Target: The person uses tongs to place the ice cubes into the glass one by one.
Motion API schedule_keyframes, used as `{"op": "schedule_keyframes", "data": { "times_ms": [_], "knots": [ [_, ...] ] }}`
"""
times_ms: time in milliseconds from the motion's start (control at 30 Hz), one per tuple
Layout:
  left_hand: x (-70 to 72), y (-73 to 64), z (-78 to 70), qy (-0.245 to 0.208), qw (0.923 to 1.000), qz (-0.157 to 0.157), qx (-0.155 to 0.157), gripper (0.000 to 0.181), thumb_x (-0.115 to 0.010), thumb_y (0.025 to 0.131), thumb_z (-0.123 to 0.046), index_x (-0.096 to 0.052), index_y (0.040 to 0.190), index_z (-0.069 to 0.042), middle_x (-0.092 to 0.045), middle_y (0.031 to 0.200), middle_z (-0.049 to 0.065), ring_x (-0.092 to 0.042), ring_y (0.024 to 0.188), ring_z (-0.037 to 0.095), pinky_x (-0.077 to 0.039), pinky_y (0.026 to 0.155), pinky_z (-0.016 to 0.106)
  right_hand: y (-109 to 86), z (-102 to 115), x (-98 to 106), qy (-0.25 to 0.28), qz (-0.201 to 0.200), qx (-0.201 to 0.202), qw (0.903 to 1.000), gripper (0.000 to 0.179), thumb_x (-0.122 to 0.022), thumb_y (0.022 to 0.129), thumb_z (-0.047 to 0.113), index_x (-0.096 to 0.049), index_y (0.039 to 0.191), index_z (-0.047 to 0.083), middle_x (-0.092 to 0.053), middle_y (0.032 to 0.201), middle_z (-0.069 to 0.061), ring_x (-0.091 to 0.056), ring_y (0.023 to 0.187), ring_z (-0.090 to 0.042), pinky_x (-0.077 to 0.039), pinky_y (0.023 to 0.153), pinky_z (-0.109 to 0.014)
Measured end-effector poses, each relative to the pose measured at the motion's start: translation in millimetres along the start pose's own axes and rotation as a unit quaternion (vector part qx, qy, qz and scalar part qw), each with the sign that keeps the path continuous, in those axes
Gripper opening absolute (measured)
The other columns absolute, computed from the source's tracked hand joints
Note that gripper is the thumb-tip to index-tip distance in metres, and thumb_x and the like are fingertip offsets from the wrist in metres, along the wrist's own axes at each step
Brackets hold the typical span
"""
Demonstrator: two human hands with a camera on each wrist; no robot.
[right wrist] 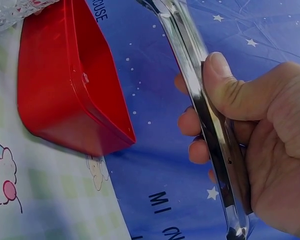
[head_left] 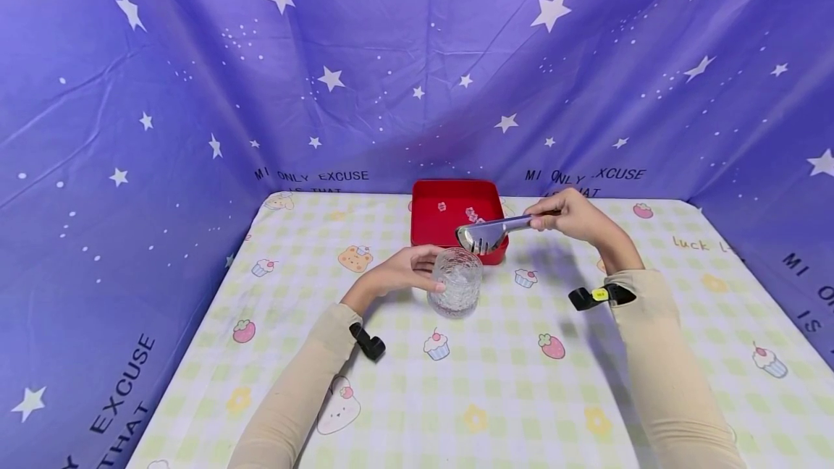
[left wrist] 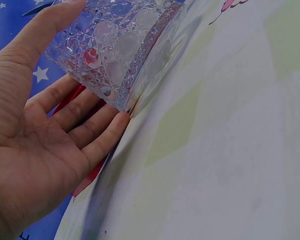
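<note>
A clear cut-glass tumbler (head_left: 455,284) stands upright on the table, several clear pieces showing through its wall in the left wrist view. My left hand (head_left: 407,268) holds it from the left side, thumb in front and fingers behind. In my right hand (head_left: 573,216) are metal serving tongs (right wrist: 202,95), gripped along the handle between thumb and fingers. The slotted head of the tongs (head_left: 478,236) points left and overlaps the glass's rim in the head view. What lies between its jaws is hidden. Just behind the glass sits a red box (head_left: 430,226) with a few clear pieces (head_left: 472,214) inside.
A checked tablecloth (head_left: 391,389) with cupcakes and strawberries printed on it covers the table. Purple star-patterned curtains (head_left: 417,114) hang behind and on both sides, close to the table's back edge. Each wrist wears a black camera band (head_left: 596,297).
</note>
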State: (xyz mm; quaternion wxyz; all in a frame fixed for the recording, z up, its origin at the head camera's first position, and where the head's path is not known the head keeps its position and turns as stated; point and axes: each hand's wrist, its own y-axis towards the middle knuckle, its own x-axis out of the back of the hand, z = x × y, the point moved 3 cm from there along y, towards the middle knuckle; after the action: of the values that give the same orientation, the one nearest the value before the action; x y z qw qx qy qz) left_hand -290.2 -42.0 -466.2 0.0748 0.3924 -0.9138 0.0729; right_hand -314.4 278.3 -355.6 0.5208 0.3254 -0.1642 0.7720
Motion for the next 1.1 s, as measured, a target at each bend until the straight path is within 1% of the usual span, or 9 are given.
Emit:
{"op": "schedule_keyframes", "data": {
  "times_ms": [67, 267, 333, 500, 667, 833, 933, 1000, 1100],
  "knots": [
    [-0.2, 0.3, 0.3, 0.001, 1.0, 0.0, 0.0, 0.065, -0.077, 0.088, -0.008, -0.051, 0.147, -0.009, -0.05, 0.152, 0.011, -0.05, 0.137, 0.027, -0.046, 0.116, 0.036, -0.6, 0.3, -0.6, 0.001, 0.0, 0.003, 1.0, 0.02, -0.075, 0.089, 0.004, -0.077, 0.108, -0.003, -0.075, 0.084, 0.0, -0.049, 0.065, -0.01, -0.041, 0.054, -0.024],
    [-0.2, 0.2, 0.0, 0.002, 1.0, -0.002, 0.001, 0.064, -0.078, 0.087, -0.008, -0.052, 0.146, -0.009, -0.051, 0.15, 0.01, -0.051, 0.136, 0.026, -0.047, 0.115, 0.036, 0.5, 2.0, -1.2, -0.013, 0.003, -0.025, 0.9996, 0.025, -0.074, 0.09, 0.002, -0.074, 0.114, -0.007, -0.076, 0.098, -0.018, -0.05, 0.068, -0.009, -0.043, 0.058, -0.023],
    [-0.2, -0.1, 0.0, 0.002, 1.0, -0.002, 0.002, 0.064, -0.078, 0.087, -0.007, -0.052, 0.146, -0.009, -0.051, 0.15, 0.01, -0.051, 0.135, 0.026, -0.047, 0.115, 0.036, 1.2, 1.1, -1.6, -0.016, 0.004, -0.032, 0.9993, 0.026, -0.074, 0.091, 0.002, -0.073, 0.115, -0.008, -0.075, 0.1, -0.021, -0.049, 0.068, -0.009, -0.043, 0.058, -0.023],
    [0.5, 0.0, 0.9, 0.001, 1.0, -0.002, 0.0, 0.065, -0.078, 0.087, -0.008, -0.053, 0.146, -0.01, -0.052, 0.15, 0.009, -0.051, 0.134, 0.025, -0.047, 0.115, 0.035, 2.8, -2.0, -3.3, -0.018, 0.002, -0.033, 0.9993, 0.026, -0.074, 0.091, 0.001, -0.073, 0.114, -0.008, -0.075, 0.098, -0.017, -0.049, 0.067, -0.009, -0.042, 0.058, -0.023],
    [0.9, 0.3, 1.5, -0.001, 1.0, 0.002, -0.005, 0.064, -0.078, 0.087, -0.008, -0.052, 0.146, -0.01, -0.053, 0.149, 0.01, -0.052, 0.134, 0.025, -0.048, 0.114, 0.035, 3.7, -2.7, -5.8, -0.006, -0.008, -0.02, 0.9998, 0.026, -0.074, 0.09, 0.001, -0.073, 0.114, -0.008, -0.074, 0.093, -0.012, -0.049, 0.067, -0.008, -0.041, 0.057, -0.022],
    [1.0, 0.1, 2.7, 0.002, 1.0, 0.0, 0.003, 0.064, -0.078, 0.087, -0.008, -0.052, 0.146, -0.009, -0.053, 0.149, 0.009, -0.052, 0.133, 0.024, -0.048, 0.114, 0.033, 6.1, -0.6, -7.6, -0.005, -0.027, -0.025, 0.9993, 0.027, -0.074, 0.092, 0.004, -0.073, 0.116, -0.008, -0.074, 0.092, -0.013, -0.05, 0.066, -0.008, -0.039, 0.054, -0.023],
    [0.7, 0.8, 2.3, -0.001, 1.0, -0.001, 0.003, 0.064, -0.078, 0.087, -0.007, -0.052, 0.145, -0.009, -0.055, 0.146, 0.011, -0.053, 0.133, 0.024, -0.049, 0.113, 0.033, 9.6, 1.6, -8.4, -0.008, -0.042, -0.033, 0.9985, 0.029, -0.073, 0.093, 0.006, -0.072, 0.118, -0.008, -0.075, 0.095, -0.019, -0.054, 0.066, -0.004, -0.044, 0.055, -0.021],
    [0.6, 1.2, 1.8, -0.004, 1.0, 0.0, 0.002, 0.064, -0.078, 0.086, -0.006, -0.052, 0.145, -0.008, -0.056, 0.145, 0.011, -0.053, 0.133, 0.023, -0.049, 0.113, 0.033, 12.3, 3.8, -8.9, -0.011, -0.057, -0.038, 0.9976, 0.029, -0.073, 0.093, 0.007, -0.071, 0.119, -0.008, -0.075, 0.102, -0.025, -0.056, 0.067, -0.003, -0.046, 0.057, -0.02],
    [1.4, 1.6, 1.8, -0.008, 1.0, 0.001, 0.003, 0.064, -0.078, 0.086, -0.006, -0.053, 0.145, -0.008, -0.057, 0.143, 0.011, -0.054, 0.132, 0.023, -0.049, 0.113, 0.033, 15.1, 9.5, -10.4, -0.046, -0.092, -0.05, 0.9934, 0.03, -0.072, 0.095, 0.012, -0.072, 0.12, -0.004, -0.074, 0.106, -0.026, -0.054, 0.065, -0.006, -0.044, 0.055, -0.022]
  ]
}}
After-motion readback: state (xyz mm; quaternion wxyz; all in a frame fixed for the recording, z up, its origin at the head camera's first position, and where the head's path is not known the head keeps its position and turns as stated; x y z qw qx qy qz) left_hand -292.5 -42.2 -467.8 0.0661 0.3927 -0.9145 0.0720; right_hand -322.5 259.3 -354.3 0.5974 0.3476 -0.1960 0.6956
